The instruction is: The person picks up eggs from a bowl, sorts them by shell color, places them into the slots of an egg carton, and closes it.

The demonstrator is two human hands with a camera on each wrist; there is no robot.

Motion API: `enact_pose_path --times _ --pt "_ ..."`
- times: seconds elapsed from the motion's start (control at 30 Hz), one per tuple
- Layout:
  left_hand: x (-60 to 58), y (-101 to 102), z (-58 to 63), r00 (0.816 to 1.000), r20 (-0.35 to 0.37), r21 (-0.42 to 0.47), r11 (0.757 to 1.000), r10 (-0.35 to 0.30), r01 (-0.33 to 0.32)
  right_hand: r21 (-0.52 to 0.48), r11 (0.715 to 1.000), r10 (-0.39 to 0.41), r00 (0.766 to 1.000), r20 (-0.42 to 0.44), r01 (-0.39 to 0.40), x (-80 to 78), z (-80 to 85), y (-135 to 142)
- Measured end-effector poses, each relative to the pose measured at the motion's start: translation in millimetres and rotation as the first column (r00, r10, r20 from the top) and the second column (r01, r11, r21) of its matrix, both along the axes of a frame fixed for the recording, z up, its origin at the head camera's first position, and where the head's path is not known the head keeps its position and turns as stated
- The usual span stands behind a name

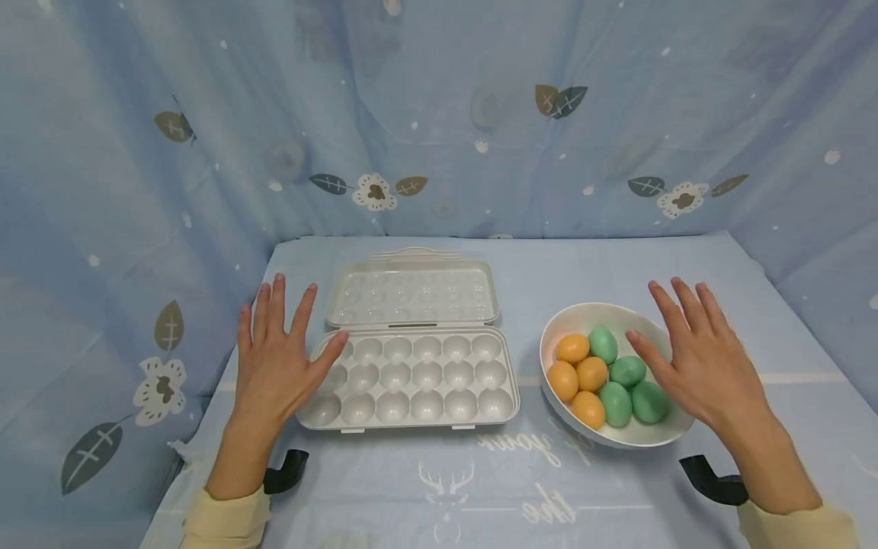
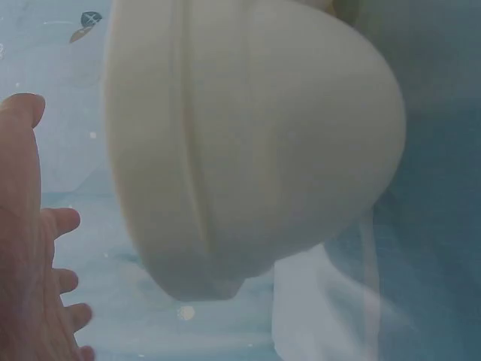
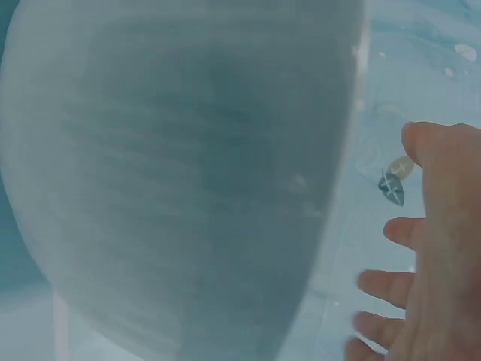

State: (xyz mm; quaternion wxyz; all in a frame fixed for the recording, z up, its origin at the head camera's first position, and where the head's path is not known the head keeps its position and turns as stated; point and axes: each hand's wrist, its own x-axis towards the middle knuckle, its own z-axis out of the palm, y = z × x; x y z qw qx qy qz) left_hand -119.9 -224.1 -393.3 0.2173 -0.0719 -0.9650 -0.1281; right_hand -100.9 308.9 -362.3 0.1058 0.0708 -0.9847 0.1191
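Note:
My left hand (image 1: pixel 277 374) is held with fingers spread, its thumb overlapping the left edge of a white egg carton (image 1: pixel 409 418) in the head view. The carton lies with its lid (image 1: pixel 411 293) folded back, and its rows of round hollows hold nothing. To the right, a white bowl (image 1: pixel 645 436) holds several orange eggs (image 1: pixel 572 348) and several green eggs (image 1: pixel 616 404). My right hand (image 1: pixel 713 366) overlaps the bowl's right side in that view, fingers straight and spread, gripping nothing. In the right wrist view the bowl's outer wall (image 3: pixel 173 180) fills the left part.
A light blue printed cloth (image 1: pixel 514 488) covers the table. Blue floral curtains (image 1: pixel 439 114) hang behind and at both sides. A black curved wrist mount (image 1: pixel 286 471) sits at the left wrist, and another black mount (image 1: pixel 713 482) at the right.

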Motion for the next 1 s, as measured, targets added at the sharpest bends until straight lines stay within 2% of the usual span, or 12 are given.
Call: enact_pose_path --times 0.1,0.2,0.33,0.47,0.57,0.7,0.9,1.0 --pt "1.0 0.5 1.0 0.999 0.005 0.062 0.997 -0.036 0.036 -0.086 0.996 0.03 0.999 0.013 -0.029 -0.9 0.8 -2.1" --pt "4.9 1.1 1.2 0.997 0.046 0.149 0.988 -0.058 0.051 -0.16 0.986 0.061 0.998 0.031 -0.055 -2.5 0.6 -5.6" --pt "15.3 0.9 -0.7 0.989 0.133 0.254 0.967 -0.061 0.025 -0.188 0.98 0.08 0.996 0.04 -0.071 -3.5 -1.9 -12.7" --pt "29.7 -1.6 -5.6 0.971 0.227 0.329 0.944 -0.079 -0.001 -0.203 0.976 0.09 0.993 0.073 -0.073 -2.7 -6.9 -22.0" --pt "42.1 -4.3 -10.9 0.943 0.32 0.361 0.932 -0.09 -0.033 -0.21 0.973 0.113 0.989 0.092 -0.092 -2.8 -11.1 -28.4" --pt "57.6 -6.5 -18.9 0.897 0.434 0.375 0.923 -0.087 -0.092 -0.206 0.967 0.167 0.983 0.079 -0.147 -5.0 -16.6 -34.9" --pt "74.5 -6.7 -33.4 0.825 0.561 0.363 0.916 -0.071 -0.168 -0.248 0.954 0.201 0.973 0.111 -0.169 -4.6 -22.9 -45.4" --pt "79.8 -6.0 -39.7 0.807 0.587 0.36 0.915 -0.07 -0.183 -0.258 0.95 0.212 0.969 0.123 -0.175 -3.1 -25.2 -51.3"
